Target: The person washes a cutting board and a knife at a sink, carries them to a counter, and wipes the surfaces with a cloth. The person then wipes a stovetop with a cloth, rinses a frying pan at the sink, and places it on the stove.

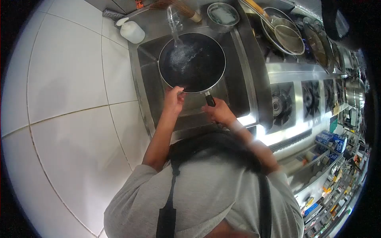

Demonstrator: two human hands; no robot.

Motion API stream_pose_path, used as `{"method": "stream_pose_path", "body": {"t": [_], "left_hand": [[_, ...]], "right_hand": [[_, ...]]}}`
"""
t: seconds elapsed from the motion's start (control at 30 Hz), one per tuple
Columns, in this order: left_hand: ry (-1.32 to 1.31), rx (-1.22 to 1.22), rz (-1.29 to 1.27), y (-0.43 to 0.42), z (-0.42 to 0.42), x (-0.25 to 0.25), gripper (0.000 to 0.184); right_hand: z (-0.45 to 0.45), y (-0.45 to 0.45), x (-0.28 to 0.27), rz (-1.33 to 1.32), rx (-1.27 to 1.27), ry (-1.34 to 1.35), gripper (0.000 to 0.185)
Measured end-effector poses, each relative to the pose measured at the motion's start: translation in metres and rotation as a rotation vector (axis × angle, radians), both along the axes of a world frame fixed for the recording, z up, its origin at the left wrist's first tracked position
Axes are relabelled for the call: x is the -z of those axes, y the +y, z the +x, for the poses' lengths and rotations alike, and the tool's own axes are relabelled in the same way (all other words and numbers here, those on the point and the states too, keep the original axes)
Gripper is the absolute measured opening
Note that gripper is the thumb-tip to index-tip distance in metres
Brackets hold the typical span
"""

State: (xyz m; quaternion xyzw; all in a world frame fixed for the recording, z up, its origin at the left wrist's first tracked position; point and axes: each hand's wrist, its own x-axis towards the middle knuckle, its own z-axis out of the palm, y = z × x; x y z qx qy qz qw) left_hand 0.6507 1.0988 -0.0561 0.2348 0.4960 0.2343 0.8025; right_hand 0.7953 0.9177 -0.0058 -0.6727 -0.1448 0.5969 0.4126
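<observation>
A black frying pan (206, 63) with a pale rim is held over the steel sink (238, 95). Water from the faucet (173, 20) runs into it and splashes on the left part of its inside. My right hand (220, 113) is closed around the pan's short dark handle. At the near left rim, my left hand (174, 99) grips the edge with the thumb over the top; its other fingers are partly hidden under the pan.
A white spray bottle (133, 31) stands at the sink's back left corner. Behind the sink lie a whisk-like brush (186, 12) and a metal bowl (223, 16). To the right, a strainer (289, 37) rests in a pan beside gas burners (281, 103). White tiled wall (67, 59) borders the left.
</observation>
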Motion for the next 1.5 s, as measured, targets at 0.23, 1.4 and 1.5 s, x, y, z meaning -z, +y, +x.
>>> {"method": "stream_pose_path", "body": {"t": [0.23,1.4,1.5], "left_hand": [[0.121,0.129,0.094,0.001,-0.002,-0.014,0.043],[0.769,1.24,1.633,0.127,0.155,0.054,0.074],[0.745,1.298,1.4,0.076,0.1,0.072,0.065]], "right_hand": [[0.006,0.002,-0.016,0.008,0.013,0.085,0.024],[0.022,-0.32,-0.153,0.124,0.991,-0.029,0.018],[0.024,-0.354,-0.121,0.16,1.055,0.043,0.018]]}}
